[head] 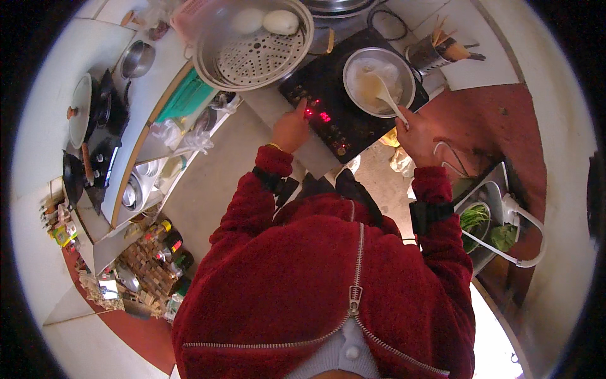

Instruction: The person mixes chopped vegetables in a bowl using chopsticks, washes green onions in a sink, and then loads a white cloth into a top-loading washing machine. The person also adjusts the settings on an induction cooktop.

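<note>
A black induction cooktop (pixel 331 94) with lit red indicators lies before me. On its far right part stands a metal pot (pixel 411 85) of pale, foamy liquid (pixel 364 71). My right hand (pixel 419 137) grips the handle of a white ladle (pixel 389 100), whose bowl is down in the liquid. With its index finger extended, my left hand (pixel 290 129) rests at the control panel's left end; the fingertip appears to touch it. No object shows in that hand.
Left of the cooktop, a steamer (pixel 255 61) holds two pale, rounded items (pixel 280 22). A utensil holder (pixel 426 56) stands behind the pot at right. A sink (pixel 490 189) with green vegetables (pixel 475 217) is near my right arm. Pans (pixel 80 111) and shelves line the left side.
</note>
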The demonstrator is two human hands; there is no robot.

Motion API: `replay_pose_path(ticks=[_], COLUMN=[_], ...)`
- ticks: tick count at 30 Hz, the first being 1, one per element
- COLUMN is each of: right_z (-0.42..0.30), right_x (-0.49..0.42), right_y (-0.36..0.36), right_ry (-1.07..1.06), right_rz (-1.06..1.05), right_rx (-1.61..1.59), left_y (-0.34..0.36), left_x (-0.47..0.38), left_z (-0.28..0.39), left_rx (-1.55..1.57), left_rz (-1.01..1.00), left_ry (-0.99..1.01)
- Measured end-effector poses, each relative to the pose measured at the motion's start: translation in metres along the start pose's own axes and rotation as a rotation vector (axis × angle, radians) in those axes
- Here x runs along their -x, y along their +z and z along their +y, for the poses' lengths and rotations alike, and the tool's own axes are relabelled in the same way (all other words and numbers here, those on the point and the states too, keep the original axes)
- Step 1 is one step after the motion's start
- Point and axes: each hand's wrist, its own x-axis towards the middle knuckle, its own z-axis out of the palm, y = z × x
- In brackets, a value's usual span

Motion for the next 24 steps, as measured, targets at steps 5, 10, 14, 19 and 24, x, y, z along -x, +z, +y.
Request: replay_pose_path(ticks=[5, 10, 14, 19, 24], right_z=[-0.010, -0.011, -0.005, 0.000, -0.004], right_x=[0.005, 0.012, 0.009, -0.001, -0.007], right_y=[-0.007, -0.030, -0.037, -0.025, -0.009], right_ry=[-0.042, -0.097, -0.082, 0.010, -0.062], right_rz=[-0.057, -0.153, -0.131, -0.167, -0.056], right_rx=[0.074, 0.306, 0.407, 0.500, 0.399], left_y=[-0.005, -0.007, -0.008, -0.007, -0.005], left_x=[-0.005, -0.009, -0.013, -0.012, -0.009], left_z=[-0.007, -0.010, -0.016, -0.022, -0.013], left_rx=[-0.018, -0.042, -0.087, -0.059, -0.115], left_rz=[-0.047, -0.084, -0.082, -0.065, -0.125], left_ry=[-0.005, -0.029, -0.051, 0.010, 0.005])
